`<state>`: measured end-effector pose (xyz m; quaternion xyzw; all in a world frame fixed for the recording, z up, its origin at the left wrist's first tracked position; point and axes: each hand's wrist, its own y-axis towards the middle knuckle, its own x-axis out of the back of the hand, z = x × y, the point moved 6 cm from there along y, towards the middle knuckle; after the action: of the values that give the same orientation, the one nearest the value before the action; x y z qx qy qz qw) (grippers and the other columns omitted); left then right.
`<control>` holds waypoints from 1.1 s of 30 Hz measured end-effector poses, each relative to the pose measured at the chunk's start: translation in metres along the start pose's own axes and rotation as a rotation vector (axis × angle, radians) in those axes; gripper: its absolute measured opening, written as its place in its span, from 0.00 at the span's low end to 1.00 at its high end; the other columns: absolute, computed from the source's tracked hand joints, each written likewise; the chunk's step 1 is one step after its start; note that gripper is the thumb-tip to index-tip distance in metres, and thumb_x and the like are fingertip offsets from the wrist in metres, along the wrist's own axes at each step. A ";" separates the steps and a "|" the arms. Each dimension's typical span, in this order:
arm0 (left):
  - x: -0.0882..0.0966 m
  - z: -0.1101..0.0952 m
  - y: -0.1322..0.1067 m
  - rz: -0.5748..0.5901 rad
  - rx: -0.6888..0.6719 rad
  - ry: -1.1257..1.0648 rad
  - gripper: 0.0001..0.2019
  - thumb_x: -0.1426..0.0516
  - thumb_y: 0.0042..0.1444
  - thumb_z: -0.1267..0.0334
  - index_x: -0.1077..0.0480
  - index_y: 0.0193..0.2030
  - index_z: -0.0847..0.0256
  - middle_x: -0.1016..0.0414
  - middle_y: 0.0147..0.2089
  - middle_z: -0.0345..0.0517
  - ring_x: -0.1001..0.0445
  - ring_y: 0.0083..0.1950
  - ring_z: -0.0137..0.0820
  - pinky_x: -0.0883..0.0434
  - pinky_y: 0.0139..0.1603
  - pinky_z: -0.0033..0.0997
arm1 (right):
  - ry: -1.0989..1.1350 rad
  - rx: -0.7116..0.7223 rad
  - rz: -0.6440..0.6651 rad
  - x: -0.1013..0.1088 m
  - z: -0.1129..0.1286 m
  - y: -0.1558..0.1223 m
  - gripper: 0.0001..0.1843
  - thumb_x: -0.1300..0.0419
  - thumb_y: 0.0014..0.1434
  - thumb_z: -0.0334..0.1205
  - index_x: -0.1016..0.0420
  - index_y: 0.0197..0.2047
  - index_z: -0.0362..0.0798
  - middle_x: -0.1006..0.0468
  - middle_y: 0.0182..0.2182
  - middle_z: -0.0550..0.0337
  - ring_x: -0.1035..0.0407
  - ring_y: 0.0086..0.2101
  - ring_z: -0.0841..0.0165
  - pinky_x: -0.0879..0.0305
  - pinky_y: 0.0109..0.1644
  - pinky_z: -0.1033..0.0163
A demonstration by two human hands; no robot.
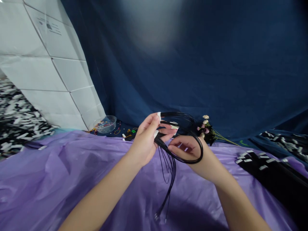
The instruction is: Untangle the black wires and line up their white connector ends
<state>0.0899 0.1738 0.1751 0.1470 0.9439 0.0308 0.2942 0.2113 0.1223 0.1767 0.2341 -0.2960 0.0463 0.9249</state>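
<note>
A bundle of thin black wires [172,179] with white plug connectors is held up in front of me, coiled into a loop. My left hand [147,138] pinches it near a white connector [158,116] between thumb and fingers. A second white piece shows lower in that palm. My right hand [186,148] has its fingers curled at the near part of the coil, and the loop passes around the back of this hand. Loose wire ends dangle below, with small metallic tips near the bottom. The right fingertips are partly hidden behind the wires.
Purple sheeting [79,166] covers the work surface. More black wires with white connectors [262,163] lie at the right, and a big heap [19,118] at the left. Behind stand a clear plastic bowl [106,124], artificial flowers [205,128] and a dark blue curtain [192,73].
</note>
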 end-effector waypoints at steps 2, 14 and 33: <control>-0.002 0.001 -0.001 0.010 0.008 -0.003 0.11 0.41 0.59 0.55 0.34 0.43 0.58 0.24 0.29 0.41 0.21 0.32 0.30 0.23 0.43 0.35 | -0.003 0.009 -0.021 0.000 0.001 0.000 0.09 0.41 0.60 0.40 0.23 0.34 0.46 0.27 0.25 0.64 0.39 0.24 0.77 0.45 0.25 0.71; -0.001 0.007 -0.001 0.028 -0.002 -0.013 0.10 0.40 0.57 0.56 0.31 0.42 0.58 0.24 0.28 0.39 0.22 0.33 0.28 0.24 0.48 0.37 | 0.059 0.018 -0.013 -0.008 0.004 0.000 0.07 0.46 0.61 0.34 0.30 0.31 0.45 0.30 0.24 0.65 0.41 0.21 0.79 0.46 0.24 0.73; -0.004 0.001 -0.001 0.057 -0.011 0.030 0.07 0.42 0.59 0.57 0.31 0.39 0.57 0.23 0.28 0.40 0.22 0.32 0.28 0.23 0.44 0.33 | 0.265 -0.145 -0.086 0.011 -0.011 0.000 0.11 0.42 0.61 0.46 0.31 0.38 0.46 0.39 0.18 0.69 0.46 0.18 0.77 0.49 0.21 0.71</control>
<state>0.0933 0.1721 0.1758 0.1717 0.9434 0.0467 0.2800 0.2259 0.1264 0.1747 0.1710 -0.1635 0.0156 0.9715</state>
